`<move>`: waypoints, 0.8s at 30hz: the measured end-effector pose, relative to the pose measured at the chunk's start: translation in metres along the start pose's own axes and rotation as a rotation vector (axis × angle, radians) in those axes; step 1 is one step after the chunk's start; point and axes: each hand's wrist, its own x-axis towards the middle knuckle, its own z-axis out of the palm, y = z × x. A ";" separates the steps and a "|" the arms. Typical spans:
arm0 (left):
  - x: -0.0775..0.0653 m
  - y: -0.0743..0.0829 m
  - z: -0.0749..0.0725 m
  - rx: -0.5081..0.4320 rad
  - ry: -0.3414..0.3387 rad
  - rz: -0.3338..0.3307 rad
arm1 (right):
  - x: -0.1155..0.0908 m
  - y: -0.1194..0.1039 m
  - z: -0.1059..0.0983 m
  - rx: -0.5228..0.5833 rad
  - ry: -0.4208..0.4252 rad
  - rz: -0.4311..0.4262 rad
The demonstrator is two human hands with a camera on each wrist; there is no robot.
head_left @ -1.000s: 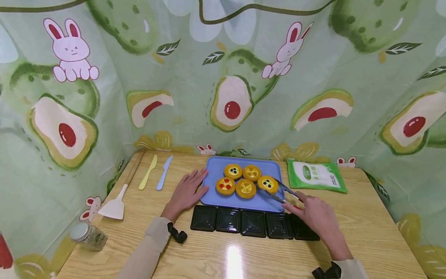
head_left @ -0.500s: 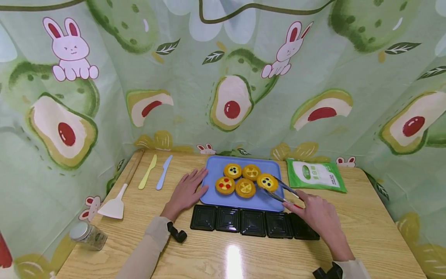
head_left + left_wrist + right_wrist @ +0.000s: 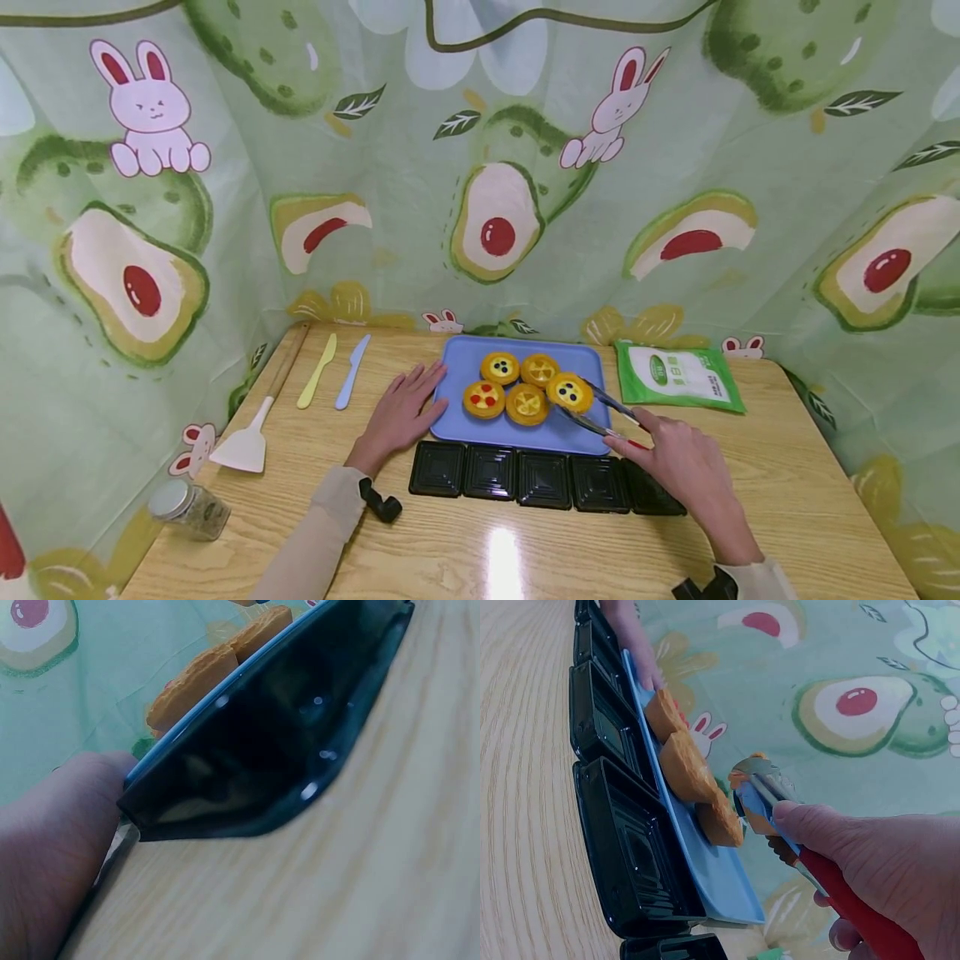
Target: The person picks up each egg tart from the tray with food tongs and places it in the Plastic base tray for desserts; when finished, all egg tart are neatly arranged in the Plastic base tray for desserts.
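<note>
Round golden tart lifted; four others left on flat blue tray
Right hand grips red-handled metal tongs; left hand straight-fingered at tray's nine o'clock.

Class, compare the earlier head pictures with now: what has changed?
The tongs in the right hand have shifted the gripped tart slightly left. Nothing was newly grasped or released. The left hand, tray, other four tarts and black containers stayed put.

Head view brightly lit; white glare reflected off table. Wrist views recorded dimmer, the left softly blurred.
</note>
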 end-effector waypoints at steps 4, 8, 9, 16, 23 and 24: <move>0.001 -0.001 0.001 0.012 0.011 0.009 | -0.001 -0.003 -0.001 -0.019 0.024 -0.016; 0.001 -0.001 0.002 0.018 0.005 0.005 | -0.002 -0.006 -0.001 -0.030 0.038 -0.033; 0.001 -0.001 0.002 0.016 0.002 0.003 | -0.002 -0.006 -0.001 -0.031 0.036 -0.033; 0.001 0.001 0.000 0.012 0.008 0.010 | -0.003 -0.012 -0.001 -0.023 -0.012 -0.008; 0.001 0.000 0.001 0.012 0.006 0.011 | -0.003 -0.024 0.000 -0.033 -0.017 -0.019; 0.000 -0.001 0.001 0.012 0.008 0.012 | -0.003 -0.027 0.000 -0.029 -0.012 -0.026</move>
